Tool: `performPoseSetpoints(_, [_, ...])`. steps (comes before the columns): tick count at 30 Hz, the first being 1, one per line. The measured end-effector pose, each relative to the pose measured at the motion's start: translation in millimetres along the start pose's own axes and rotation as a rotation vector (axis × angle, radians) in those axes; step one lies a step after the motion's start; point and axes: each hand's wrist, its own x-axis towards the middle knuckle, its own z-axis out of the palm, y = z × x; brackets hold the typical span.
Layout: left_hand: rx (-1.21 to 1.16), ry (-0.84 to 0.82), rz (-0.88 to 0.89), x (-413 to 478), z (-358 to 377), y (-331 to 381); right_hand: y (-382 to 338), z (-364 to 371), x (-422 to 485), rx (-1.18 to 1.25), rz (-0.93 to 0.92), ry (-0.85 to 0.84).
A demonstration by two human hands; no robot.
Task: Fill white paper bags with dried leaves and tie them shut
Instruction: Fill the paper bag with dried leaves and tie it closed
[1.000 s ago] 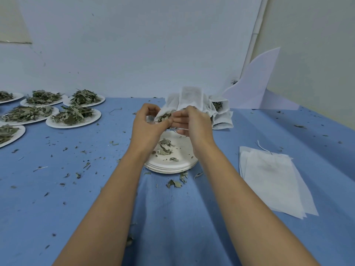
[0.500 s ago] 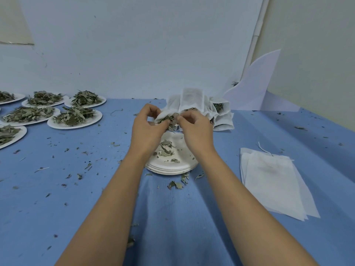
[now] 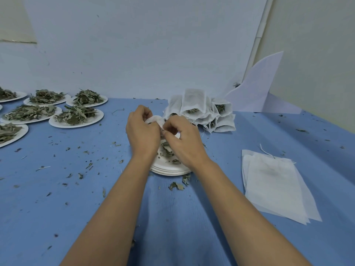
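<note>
bag (image 3: 154, 119): white paper, bunched, held up over the plate stack, just in front of the pile of filled bags.
left hand (image 3: 143, 132): fingers (image 3: 142, 112) curled round the bunched top of the bag; it carries most of it.
right hand (image 3: 184, 143): thumb and forefinger pinched together on the bag's right edge. Paper or drawstring, cannot tell.
key relation: the visible neck runs from the left fingers down and right to the right pinch. Hands nearly touch, with the bag between them.
long axis: the bag's body is hidden behind the hands, so not readable.
nearer hand: both are on it. The left looks like the anchor, the right the working hand.
step (judgement): probably closing the neck. No finished knot is visible.
next move (judgement): a pull to the right, away from the left grip, which has to hold the neck so it stays gathered.
plate stack (image 3: 169, 172): white, directly below the hands, a few dried leaves (image 3: 166, 150) left on top.
pile of filled bags (image 3: 194, 104): behind the hands, by the wall.
empty bags (image 3: 276, 191): flat stack, right side, well apart from the hands.
leaf plates (image 3: 76, 117): several heaped plates, far left.
table (image 3: 57, 189): blue cover, littered with leaf crumbs.
room: pale wall (image 3: 144, 45) behind; a white sheet (image 3: 259, 87) leans in the right corner.
</note>
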Motion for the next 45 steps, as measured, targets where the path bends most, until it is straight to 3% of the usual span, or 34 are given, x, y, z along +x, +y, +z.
performPoseSetpoints(9, [0.121, -0.01, 0.054, 5.6, -7.7, -7.6, -4.1, 2.4, -0.4, 0.058, 0.076, -0.023])
performPoseSetpoints(15, [0.048, -0.165, -0.002, 5.5, -5.0, -11.2, 7.3, 0.4, 3.1, -0.09, 0.289, 0.182])
performPoseSetpoints(20, [-0.067, -0.245, -0.05, 7.1, -6.3, -10.3, 6.3, -0.4, 6.1, 0.153, 0.441, 0.18])
performPoseSetpoints(28, [0.085, -0.047, -0.002, 6.9, -6.9, -13.1, -1.5, 1.3, 0.9, 0.221, 0.328, -0.022])
performPoseSetpoints(31, [0.112, -0.015, -0.019, 7.4, -8.1, -14.8, -0.7, 4.7, 1.0, 0.191, 0.317, -0.011])
performPoseSetpoints(35, [0.062, -0.088, -0.002, 7.5, -8.4, -12.9, 3.5, 4.2, 5.5, 0.216, 0.381, 0.067])
performPoseSetpoints(39, [-0.001, -0.174, 0.043, 7.6, -5.9, -7.0, 5.3, -0.3, 7.4, 0.299, 0.447, 0.029])
performPoseSetpoints(45, [0.006, -0.266, 0.147, 1.5, -5.4, -2.0, 6.6, -3.1, 7.8, 0.017, 0.397, 0.172])
